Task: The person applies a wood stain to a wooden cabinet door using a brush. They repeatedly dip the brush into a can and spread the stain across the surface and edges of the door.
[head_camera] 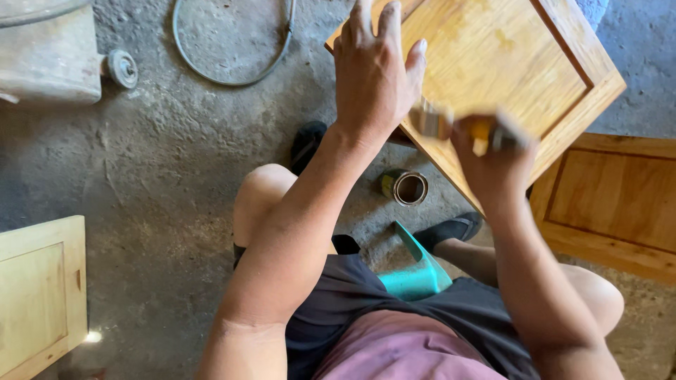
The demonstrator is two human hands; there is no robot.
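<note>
Person sits over a concrete floor [162, 176], coating a wooden cabinet door [493, 63] that's propped up tilted in front of the knees. Left hand [373, 77] lies flat and open on the door's near-left corner, fingers spread, steadying it. Right hand [493, 158] is closed around a paintbrush [433, 121]; the brush is motion-blurred, bristles at the frame's lower edge.

Judgement on doing this stroke well: keep the left palm on bare or dry wood only, off the wet zone. Run the brush along the grain of the rail, long passes, light pressure, and don't let finish pool in the groove where frame meets the recessed panel. Edge work drips, so tip off the underside.

Small open can [408, 188] stands on the floor just below the door, between the feet, easy to kick; reload sparingly. Teal plastic stool [415, 271] under the person. Another finished-looking door [612, 204] lies to the right, a paler one [42, 295] well apart at left. Hose loop [232, 49] lies beyond.
</note>
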